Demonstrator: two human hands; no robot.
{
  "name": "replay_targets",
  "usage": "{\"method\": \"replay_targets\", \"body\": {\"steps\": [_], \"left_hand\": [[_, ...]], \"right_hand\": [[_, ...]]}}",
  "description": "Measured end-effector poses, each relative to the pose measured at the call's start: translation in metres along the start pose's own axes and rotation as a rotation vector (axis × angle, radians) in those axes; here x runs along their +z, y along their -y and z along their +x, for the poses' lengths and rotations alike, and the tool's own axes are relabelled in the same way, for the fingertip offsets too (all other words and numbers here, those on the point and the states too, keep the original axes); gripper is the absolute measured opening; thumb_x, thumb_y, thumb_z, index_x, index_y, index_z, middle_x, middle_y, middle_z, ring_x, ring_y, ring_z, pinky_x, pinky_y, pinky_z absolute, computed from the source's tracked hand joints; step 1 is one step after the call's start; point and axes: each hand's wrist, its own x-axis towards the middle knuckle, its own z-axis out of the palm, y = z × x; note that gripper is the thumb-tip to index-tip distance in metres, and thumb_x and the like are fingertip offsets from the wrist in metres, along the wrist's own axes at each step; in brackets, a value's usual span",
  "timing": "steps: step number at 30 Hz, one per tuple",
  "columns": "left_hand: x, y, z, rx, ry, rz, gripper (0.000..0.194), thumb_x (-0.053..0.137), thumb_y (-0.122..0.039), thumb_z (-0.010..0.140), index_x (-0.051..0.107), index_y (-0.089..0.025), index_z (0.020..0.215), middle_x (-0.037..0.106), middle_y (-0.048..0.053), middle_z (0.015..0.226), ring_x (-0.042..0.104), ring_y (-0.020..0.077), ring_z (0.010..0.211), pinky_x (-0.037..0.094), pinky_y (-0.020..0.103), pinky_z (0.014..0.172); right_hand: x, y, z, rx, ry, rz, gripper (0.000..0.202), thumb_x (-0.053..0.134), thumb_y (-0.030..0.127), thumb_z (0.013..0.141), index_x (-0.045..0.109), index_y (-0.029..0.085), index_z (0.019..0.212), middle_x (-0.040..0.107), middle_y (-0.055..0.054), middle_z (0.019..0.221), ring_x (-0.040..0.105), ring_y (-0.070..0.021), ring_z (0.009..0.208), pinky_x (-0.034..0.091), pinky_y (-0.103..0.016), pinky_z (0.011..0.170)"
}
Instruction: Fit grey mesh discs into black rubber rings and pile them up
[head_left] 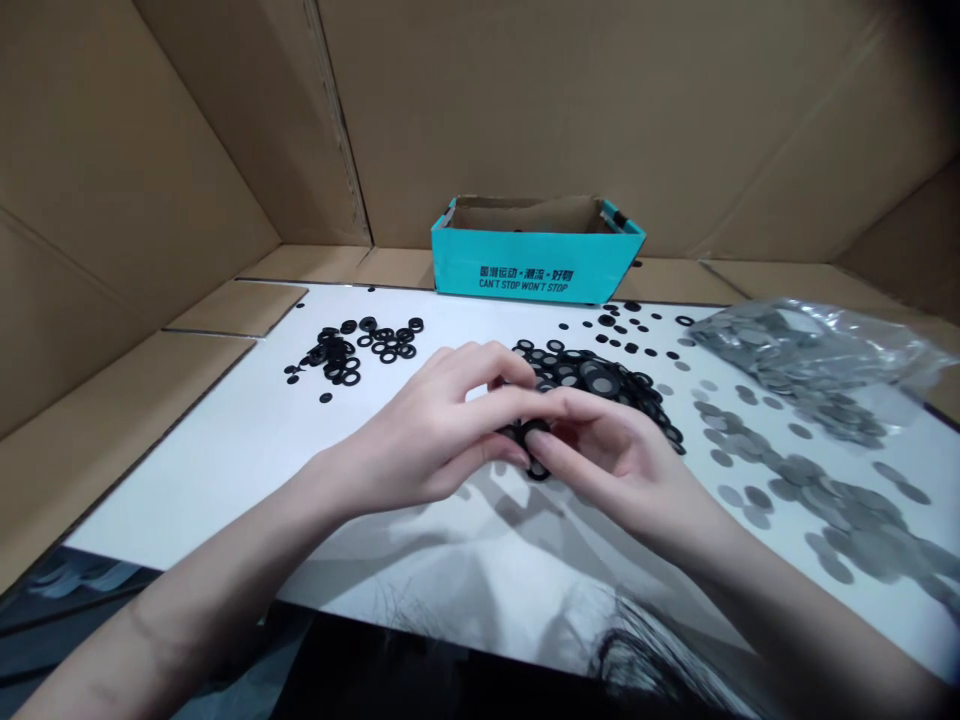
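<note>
Both hands meet above the white table, their fingers closed together on a small black ring-shaped piece [537, 466] with a grey centre. My left hand [442, 425] comes in from the left, with thumb and fingertips pinched at the piece's left side. From the right, my right hand [611, 450] presses its thumb on the piece, its index finger meeting the left one. Fingers partly cover the piece, so its full shape is hidden. Just behind the hands lies a heap of black rings with grey discs in them [600, 378].
Loose black rings [337, 355] lie at the left. Thin grey discs [847, 510] spread over the right side, near a clear plastic bag [795, 350] of more discs. A turquoise box [536, 265] stands at the back. Cardboard walls [600, 110] enclose the table [247, 450]. Small black bits [634, 348] lie back right.
</note>
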Motion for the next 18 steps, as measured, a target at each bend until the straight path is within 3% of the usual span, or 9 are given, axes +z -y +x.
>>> {"method": "replay_targets", "body": {"steps": [2, 4, 9, 14, 18], "left_hand": [[0.003, 0.002, -0.001, -0.004, -0.074, 0.017, 0.031, 0.066, -0.042, 0.091, 0.060, -0.017, 0.108, 0.066, 0.007, 0.099, 0.061, 0.0192, 0.090, 0.051, 0.032, 0.079], [0.007, 0.003, -0.002, 0.005, -0.132, 0.090, 0.035, 0.069, -0.047, 0.087, 0.060, -0.017, 0.105, 0.067, 0.006, 0.095, 0.062, 0.0191, 0.085, 0.050, 0.032, 0.077], [0.012, 0.002, -0.002, 0.057, -0.181, 0.226, 0.011, 0.061, -0.028, 0.095, 0.061, -0.018, 0.100, 0.069, 0.004, 0.089, 0.062, 0.0167, 0.079, 0.046, 0.030, 0.074], [0.009, 0.002, -0.002, 0.092, -0.114, 0.212, 0.011, 0.053, -0.019, 0.098, 0.062, -0.017, 0.104, 0.069, 0.004, 0.093, 0.063, 0.0157, 0.085, 0.043, 0.031, 0.079], [0.008, 0.001, -0.003, 0.034, -0.029, 0.162, 0.023, 0.050, -0.010, 0.095, 0.063, -0.023, 0.109, 0.068, 0.002, 0.099, 0.060, 0.0149, 0.089, 0.044, 0.030, 0.081]], "right_hand": [[0.000, 0.000, 0.000, 0.039, -0.055, 0.038, 0.019, 0.067, 0.037, 0.083, 0.060, 0.020, 0.082, 0.058, 0.000, 0.074, 0.052, -0.0127, 0.065, 0.045, -0.024, 0.058], [0.001, 0.000, 0.001, 0.066, -0.055, 0.074, 0.022, 0.069, 0.040, 0.082, 0.060, 0.020, 0.081, 0.057, 0.000, 0.072, 0.051, -0.0122, 0.063, 0.044, -0.024, 0.056], [0.001, 0.001, 0.001, 0.078, -0.011, 0.129, 0.020, 0.066, 0.039, 0.085, 0.063, 0.019, 0.084, 0.059, -0.001, 0.076, 0.054, -0.0125, 0.068, 0.046, -0.024, 0.062], [0.001, 0.002, 0.001, 0.073, 0.007, 0.107, 0.019, 0.064, 0.038, 0.086, 0.062, 0.019, 0.083, 0.061, -0.002, 0.077, 0.056, -0.0131, 0.070, 0.047, -0.024, 0.062], [0.002, 0.001, 0.001, 0.017, 0.007, 0.075, 0.018, 0.063, 0.035, 0.087, 0.060, 0.019, 0.077, 0.061, -0.001, 0.075, 0.055, -0.0126, 0.069, 0.047, -0.023, 0.062]]}}
